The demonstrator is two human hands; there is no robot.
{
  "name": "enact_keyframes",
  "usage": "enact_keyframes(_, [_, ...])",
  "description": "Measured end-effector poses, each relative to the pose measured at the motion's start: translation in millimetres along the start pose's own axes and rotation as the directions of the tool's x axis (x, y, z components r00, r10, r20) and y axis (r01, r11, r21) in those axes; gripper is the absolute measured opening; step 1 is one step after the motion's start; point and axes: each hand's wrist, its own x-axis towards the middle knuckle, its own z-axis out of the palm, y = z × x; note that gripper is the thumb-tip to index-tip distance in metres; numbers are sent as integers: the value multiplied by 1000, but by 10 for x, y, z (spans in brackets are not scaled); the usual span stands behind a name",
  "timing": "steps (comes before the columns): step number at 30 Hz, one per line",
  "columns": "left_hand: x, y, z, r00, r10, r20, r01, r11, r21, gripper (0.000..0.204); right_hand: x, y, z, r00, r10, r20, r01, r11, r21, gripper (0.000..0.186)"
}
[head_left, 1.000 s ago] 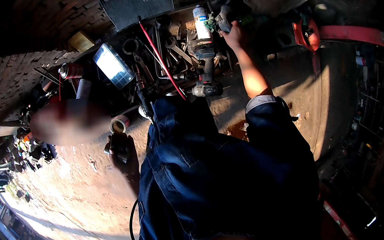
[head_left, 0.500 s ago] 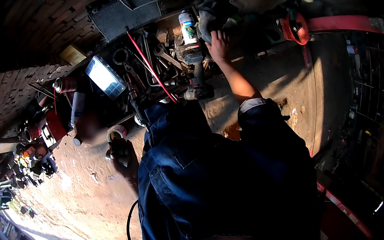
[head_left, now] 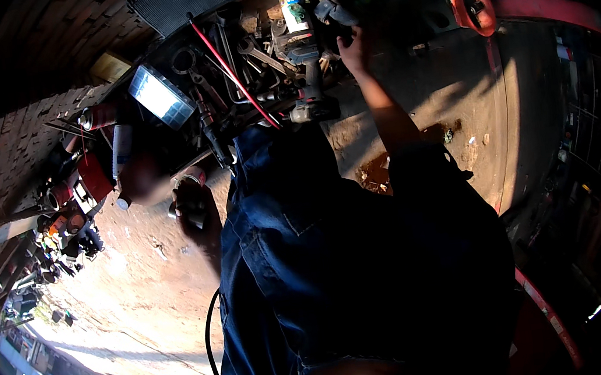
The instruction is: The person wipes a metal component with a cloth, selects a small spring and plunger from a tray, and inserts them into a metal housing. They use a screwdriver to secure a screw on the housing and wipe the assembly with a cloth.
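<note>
My left hand, in shadow at centre left, grips a small dark metal part, its exact shape unclear. A round tin is just beyond it; contact is unclear. My right hand reaches up at the tool tray's right end, fingers apart at the lower edge of a dark, bulky object that I cannot make out. Left of that are a white-and-blue bottle, a cordless impact tool, a red rod and several wrenches.
A clear-lidded compartment box, spray cans and a red case line the left. A radiator leans behind. A red bar with an orange fitting is at right. Brick wall surrounds the back.
My right hand has shifted left and slightly down from one second ago, along the dark object. My left hand keeps its grip. The whole view has shifted slightly.
</note>
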Motion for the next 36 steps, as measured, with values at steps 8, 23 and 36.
enact_keyframes(8, [19,-51,141,997,-62,48,62,998,1,51,-1778,-295,-207,959,259,118,-280,932,230,64])
enact_keyframes(23, [-263,176,-105,973,-126,196,141,988,-64,51,-1477,-795,-758,492,562,665,-865,230,445,47])
enact_keyframes(36, [-1193,230,-1034,992,-105,-74,91,980,-179,55,-2531,-33,-798,624,264,735,-776,97,624,41])
